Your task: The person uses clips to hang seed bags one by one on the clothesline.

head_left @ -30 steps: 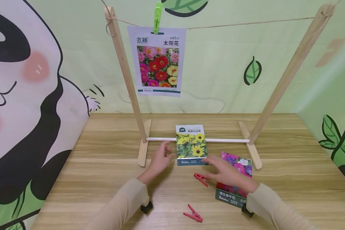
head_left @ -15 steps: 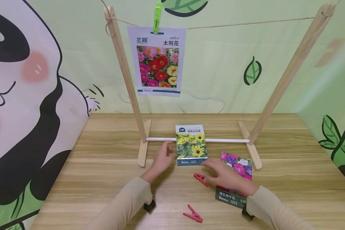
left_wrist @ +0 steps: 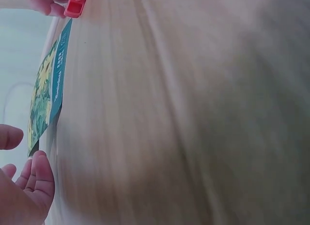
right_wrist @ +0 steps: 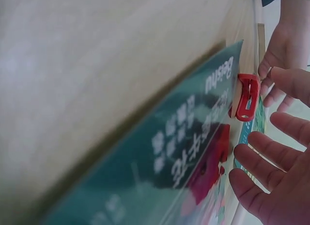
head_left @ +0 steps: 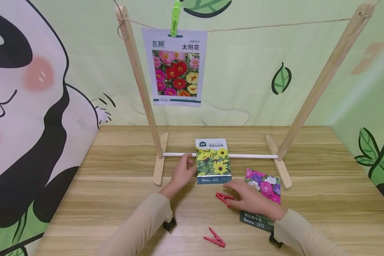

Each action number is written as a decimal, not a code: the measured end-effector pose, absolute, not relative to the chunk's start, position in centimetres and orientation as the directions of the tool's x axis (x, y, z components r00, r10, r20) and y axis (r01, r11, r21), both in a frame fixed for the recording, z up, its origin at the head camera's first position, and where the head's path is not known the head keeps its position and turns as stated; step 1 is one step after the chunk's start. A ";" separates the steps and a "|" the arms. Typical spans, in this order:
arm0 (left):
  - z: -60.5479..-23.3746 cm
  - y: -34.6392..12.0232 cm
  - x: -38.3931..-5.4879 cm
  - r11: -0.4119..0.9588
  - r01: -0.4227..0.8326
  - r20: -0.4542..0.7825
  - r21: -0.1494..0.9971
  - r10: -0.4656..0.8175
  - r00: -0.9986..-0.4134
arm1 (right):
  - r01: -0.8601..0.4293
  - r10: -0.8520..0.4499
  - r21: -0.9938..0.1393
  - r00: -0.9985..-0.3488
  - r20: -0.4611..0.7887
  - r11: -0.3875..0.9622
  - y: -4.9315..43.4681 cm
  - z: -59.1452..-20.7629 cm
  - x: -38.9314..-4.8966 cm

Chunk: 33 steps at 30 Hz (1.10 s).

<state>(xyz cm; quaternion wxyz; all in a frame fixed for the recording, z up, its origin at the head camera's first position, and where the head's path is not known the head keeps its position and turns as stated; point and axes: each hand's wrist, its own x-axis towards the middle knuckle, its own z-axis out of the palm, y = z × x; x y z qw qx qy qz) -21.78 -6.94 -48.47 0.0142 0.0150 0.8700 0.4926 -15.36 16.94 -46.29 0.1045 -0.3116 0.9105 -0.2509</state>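
Observation:
A seed packet with yellow sunflowers lies across the white bar of a wooden stand. My left hand is at its left edge; in the left wrist view, the thumb and loosely bent fingers stand apart around the packet's near corner. My right hand hovers by the lower right corner, its fingers spread and holding nothing in the right wrist view. Beneath that hand lies a second packet with pink and purple flowers, partly hidden. One red clothespin is close to the right thumb, and another red clothespin lies nearer me.
Two wooden posts carry a twine line. From it hangs a third flower seed packet, clipped by a green clothespin. The stand's feet rest on the wood-grain table, with a panda-printed backdrop behind.
My left hand has moved slightly right, closer to the sunflower packet's left edge. My right hand has drawn slightly back toward me. Packets and clothespins stay where they were.

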 end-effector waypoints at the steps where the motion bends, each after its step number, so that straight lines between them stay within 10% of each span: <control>1: -48.5 -6.9 -21.9 0.511 0.005 -0.015 0.859 0.036 -0.999 | -0.510 -0.618 -0.526 -0.785 -0.040 0.681 16.9 -46.3 -15.3; 33: -48.7 -6.2 -23.4 0.452 -0.049 -0.057 0.891 0.004 -0.998 | -0.530 -0.623 -0.485 -0.781 -0.042 0.696 16.9 -46.4 -14.6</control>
